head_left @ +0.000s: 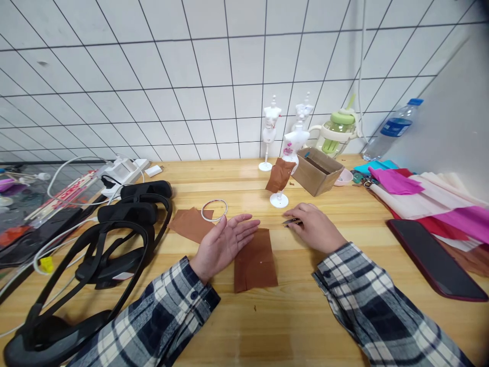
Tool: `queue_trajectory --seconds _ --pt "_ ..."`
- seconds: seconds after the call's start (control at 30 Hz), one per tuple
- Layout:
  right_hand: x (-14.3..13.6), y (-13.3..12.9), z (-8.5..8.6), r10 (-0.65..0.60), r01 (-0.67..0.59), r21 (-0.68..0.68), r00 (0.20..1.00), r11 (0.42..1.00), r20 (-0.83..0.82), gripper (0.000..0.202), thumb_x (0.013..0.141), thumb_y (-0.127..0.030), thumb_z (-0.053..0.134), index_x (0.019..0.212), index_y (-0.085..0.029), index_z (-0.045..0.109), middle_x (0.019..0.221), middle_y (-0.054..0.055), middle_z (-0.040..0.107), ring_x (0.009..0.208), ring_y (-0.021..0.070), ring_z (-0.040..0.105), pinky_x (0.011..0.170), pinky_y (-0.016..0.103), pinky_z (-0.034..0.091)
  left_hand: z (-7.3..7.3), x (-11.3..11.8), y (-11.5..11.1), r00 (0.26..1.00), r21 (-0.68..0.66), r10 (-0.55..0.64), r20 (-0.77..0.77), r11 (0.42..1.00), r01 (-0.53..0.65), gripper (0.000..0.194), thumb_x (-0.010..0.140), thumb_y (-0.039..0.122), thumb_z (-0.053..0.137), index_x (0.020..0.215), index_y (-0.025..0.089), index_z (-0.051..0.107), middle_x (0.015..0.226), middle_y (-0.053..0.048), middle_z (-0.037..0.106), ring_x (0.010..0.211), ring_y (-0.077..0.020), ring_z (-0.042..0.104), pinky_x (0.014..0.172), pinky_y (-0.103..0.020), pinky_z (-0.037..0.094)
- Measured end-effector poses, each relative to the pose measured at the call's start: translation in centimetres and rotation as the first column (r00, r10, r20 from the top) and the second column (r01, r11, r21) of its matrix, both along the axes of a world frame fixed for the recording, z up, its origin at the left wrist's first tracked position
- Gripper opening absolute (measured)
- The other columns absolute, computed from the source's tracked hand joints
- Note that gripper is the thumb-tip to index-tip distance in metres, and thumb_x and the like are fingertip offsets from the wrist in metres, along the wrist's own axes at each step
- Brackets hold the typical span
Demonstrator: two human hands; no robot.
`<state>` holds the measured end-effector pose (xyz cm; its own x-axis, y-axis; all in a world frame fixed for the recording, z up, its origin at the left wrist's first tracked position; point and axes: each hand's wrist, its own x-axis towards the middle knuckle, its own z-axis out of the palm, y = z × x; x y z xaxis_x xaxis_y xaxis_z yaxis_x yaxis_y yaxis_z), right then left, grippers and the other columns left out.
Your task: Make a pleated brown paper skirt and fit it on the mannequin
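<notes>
My left hand (pixel 229 243) is open, palm turned up and fingers stretched out, holding nothing. It hovers at or rests on the left edge of a brown fabric square (pixel 256 265); contact is unclear. Just behind it lies another brown fabric piece (pixel 189 225), with a white ring (pixel 214 201) partly over it. My right hand (pixel 315 227) is closed around a small dark tool with a pointed tip (pixel 291 221), low over the table. Most of that tool is hidden in the fingers. Beyond it stands a miniature white dress form (pixel 296 138) with brown fabric (pixel 280 175) wrapped on its lower part.
Behind are more dress forms (pixel 269 125), a cardboard box (pixel 318 173), a green-lidded cup (pixel 336 130) and a water bottle (pixel 391 130). Coloured fabrics (pixel 431 199) and a phone (pixel 435 260) lie right. Black headsets (pixel 110 255), cables and a power strip (pixel 122 173) crowd the left.
</notes>
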<state>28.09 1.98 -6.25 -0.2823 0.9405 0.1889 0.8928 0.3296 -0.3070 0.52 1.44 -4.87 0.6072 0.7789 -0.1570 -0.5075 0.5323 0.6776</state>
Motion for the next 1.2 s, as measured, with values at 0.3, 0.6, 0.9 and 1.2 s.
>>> queue_trajectory --seconds 0.3,0.6,0.9,1.2 --pt "-0.9 0.0 -0.2 0.004 -0.002 -0.045 0.999 0.999 0.048 0.013 0.085 -0.030 0.061 0.092 -0.023 0.070 0.090 0.004 0.069 0.089 0.0208 0.060 0.081 0.032 0.041 -0.3 -0.1 0.2 0.997 -0.079 -0.052 -0.062 0.996 0.047 0.063 0.089 0.063 0.040 0.130 0.017 0.052 0.137 -0.016 0.054 0.136 -0.0292 0.038 0.114 -0.045 0.017" --pt "-1.5 0.1 -0.8 -0.055 0.039 -0.076 0.974 0.996 -0.221 0.012 0.086 -0.024 0.060 0.082 -0.023 0.071 0.084 0.002 0.070 0.079 0.0172 0.062 0.071 0.029 0.044 -0.4 -0.1 0.3 0.994 -0.095 -0.072 -0.085 0.993 0.064 0.062 0.089 0.062 0.042 0.128 0.016 0.055 0.136 -0.016 0.054 0.138 -0.0286 0.034 0.115 -0.045 0.016" --pt "-4.3 -0.3 -2.4 0.164 -0.119 0.160 0.938 0.980 -0.306 0.014 0.087 -0.027 0.064 0.092 -0.029 0.077 0.103 0.003 0.071 0.097 0.0212 0.060 0.087 0.037 0.047 -0.5 0.0 0.3 0.993 -0.077 -0.079 -0.085 0.994 0.072 0.058 0.091 0.059 0.041 0.126 0.016 0.057 0.140 -0.016 0.051 0.142 -0.0277 0.029 0.116 -0.044 0.014" --pt "-3.7 0.1 -2.9 0.135 -0.108 0.119 0.958 0.987 -0.254 0.018 0.088 -0.027 0.062 0.098 -0.031 0.076 0.114 0.003 0.070 0.101 0.0207 0.062 0.091 0.039 0.049 -0.6 -0.1 0.3 0.993 -0.083 -0.077 -0.093 0.994 0.069 0.057 0.090 0.058 0.043 0.125 0.016 0.058 0.141 -0.016 0.051 0.141 -0.0283 0.029 0.115 -0.045 0.016"
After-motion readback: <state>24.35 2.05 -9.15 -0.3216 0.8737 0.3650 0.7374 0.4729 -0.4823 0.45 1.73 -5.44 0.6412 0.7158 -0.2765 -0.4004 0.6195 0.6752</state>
